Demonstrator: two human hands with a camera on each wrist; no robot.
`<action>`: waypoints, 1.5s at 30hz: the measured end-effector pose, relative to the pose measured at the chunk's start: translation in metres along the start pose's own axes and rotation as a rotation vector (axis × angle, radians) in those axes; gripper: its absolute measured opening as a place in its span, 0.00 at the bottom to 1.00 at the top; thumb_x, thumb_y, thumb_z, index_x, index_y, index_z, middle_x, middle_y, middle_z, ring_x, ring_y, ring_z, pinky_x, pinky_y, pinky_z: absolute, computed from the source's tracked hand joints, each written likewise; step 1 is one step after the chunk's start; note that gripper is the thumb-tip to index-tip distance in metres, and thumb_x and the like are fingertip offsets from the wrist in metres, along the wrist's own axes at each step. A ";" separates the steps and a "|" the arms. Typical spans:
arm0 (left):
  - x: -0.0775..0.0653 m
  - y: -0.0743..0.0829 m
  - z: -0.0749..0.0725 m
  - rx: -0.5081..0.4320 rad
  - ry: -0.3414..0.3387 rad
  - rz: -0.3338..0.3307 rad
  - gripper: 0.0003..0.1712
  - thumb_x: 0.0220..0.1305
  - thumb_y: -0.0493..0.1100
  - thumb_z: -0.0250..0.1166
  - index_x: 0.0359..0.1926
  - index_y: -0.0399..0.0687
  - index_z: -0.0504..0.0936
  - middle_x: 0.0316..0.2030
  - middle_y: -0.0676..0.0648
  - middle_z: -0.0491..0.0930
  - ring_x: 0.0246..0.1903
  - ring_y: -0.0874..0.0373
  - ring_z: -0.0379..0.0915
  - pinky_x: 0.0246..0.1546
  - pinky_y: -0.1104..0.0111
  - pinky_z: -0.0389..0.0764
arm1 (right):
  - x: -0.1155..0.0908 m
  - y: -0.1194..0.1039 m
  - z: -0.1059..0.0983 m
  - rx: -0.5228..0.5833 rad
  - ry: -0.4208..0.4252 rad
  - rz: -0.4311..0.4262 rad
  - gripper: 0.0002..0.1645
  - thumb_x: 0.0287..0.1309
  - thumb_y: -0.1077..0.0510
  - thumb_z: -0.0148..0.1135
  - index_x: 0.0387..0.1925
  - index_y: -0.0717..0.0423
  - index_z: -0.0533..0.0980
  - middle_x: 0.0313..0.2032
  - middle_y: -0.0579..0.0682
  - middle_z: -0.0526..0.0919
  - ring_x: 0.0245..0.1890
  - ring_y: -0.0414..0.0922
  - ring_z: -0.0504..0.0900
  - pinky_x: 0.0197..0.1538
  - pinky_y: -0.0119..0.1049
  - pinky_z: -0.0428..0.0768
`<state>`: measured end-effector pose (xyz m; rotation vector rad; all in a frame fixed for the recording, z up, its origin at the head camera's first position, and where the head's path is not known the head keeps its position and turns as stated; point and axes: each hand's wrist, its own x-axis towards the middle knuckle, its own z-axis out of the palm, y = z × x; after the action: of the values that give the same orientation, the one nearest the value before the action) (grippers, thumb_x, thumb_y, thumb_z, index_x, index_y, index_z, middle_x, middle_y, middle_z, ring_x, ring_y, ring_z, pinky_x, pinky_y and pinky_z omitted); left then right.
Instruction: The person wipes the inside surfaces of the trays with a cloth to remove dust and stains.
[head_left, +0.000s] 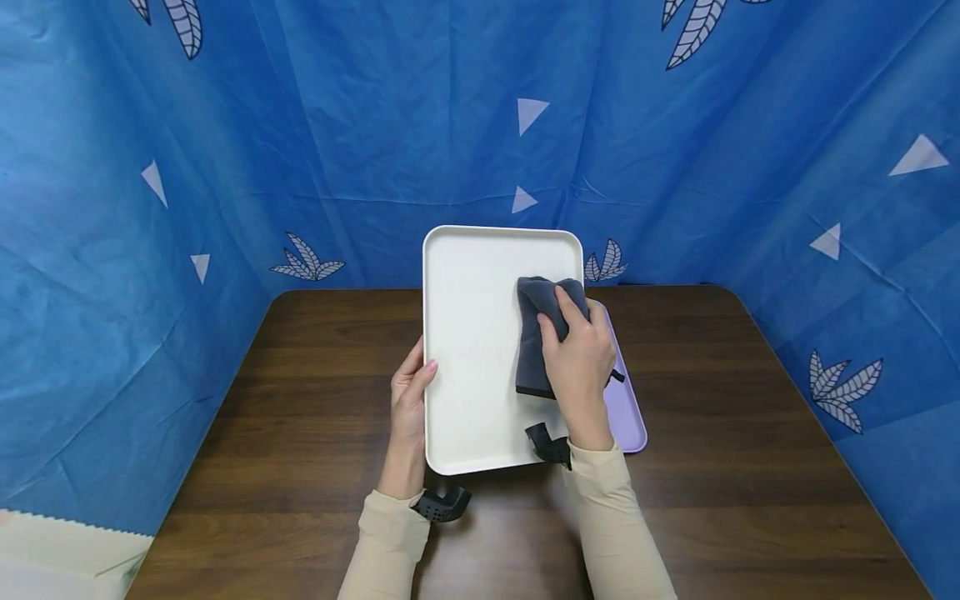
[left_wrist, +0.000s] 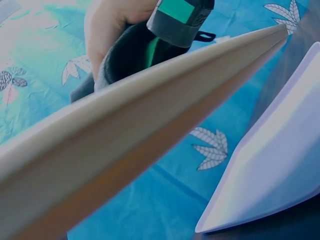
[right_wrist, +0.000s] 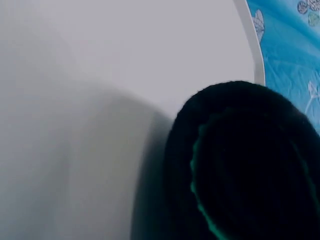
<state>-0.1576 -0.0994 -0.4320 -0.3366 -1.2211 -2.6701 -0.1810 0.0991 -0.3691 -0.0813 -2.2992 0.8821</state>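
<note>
A white rectangular tray (head_left: 472,333) is held up, tilted toward me, above the table. My left hand (head_left: 408,400) grips its left edge, thumb over the rim and the other fingers behind. With my right hand (head_left: 579,358) I hold a folded dark grey cloth (head_left: 534,358) against the right part of the tray's inner face. In the right wrist view the bunched cloth (right_wrist: 235,165) lies near the rim and looks very dark. The left wrist view shows the tray (left_wrist: 125,100) from its edge, with the right hand (left_wrist: 112,30) and cloth beyond it.
A light purple tray (head_left: 626,417) lies on the brown wooden table (head_left: 720,433), partly hidden behind the white tray and right hand. A blue patterned curtain (head_left: 390,125) surrounds the table at the back and sides. Black camera mounts (head_left: 442,505) sit on both wrists.
</note>
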 end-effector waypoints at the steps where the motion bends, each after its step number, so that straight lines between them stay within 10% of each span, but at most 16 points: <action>1: 0.000 0.000 0.000 -0.003 -0.004 0.001 0.29 0.68 0.26 0.45 0.57 0.56 0.81 0.50 0.53 0.85 0.43 0.63 0.84 0.41 0.73 0.83 | 0.000 0.001 0.000 0.001 0.001 0.007 0.25 0.58 0.53 0.69 0.58 0.51 0.79 0.50 0.65 0.78 0.46 0.59 0.80 0.43 0.55 0.78; 22: -0.001 -0.002 -0.001 0.014 -0.013 -0.008 0.27 0.68 0.27 0.48 0.61 0.54 0.79 0.52 0.53 0.84 0.46 0.63 0.83 0.43 0.72 0.83 | -0.005 -0.004 0.004 0.021 0.001 0.032 0.26 0.58 0.53 0.68 0.59 0.51 0.78 0.49 0.64 0.78 0.44 0.59 0.78 0.41 0.53 0.77; 45: 0.000 -0.006 0.001 0.006 -0.005 -0.014 0.29 0.66 0.26 0.47 0.56 0.58 0.83 0.50 0.54 0.84 0.45 0.65 0.82 0.43 0.74 0.83 | -0.018 -0.047 0.018 0.028 -0.007 -0.223 0.25 0.55 0.55 0.71 0.55 0.53 0.81 0.49 0.64 0.79 0.43 0.59 0.82 0.43 0.52 0.82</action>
<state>-0.1588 -0.0946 -0.4353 -0.3353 -1.2371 -2.6788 -0.1696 0.0474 -0.3602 0.1879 -2.2488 0.7995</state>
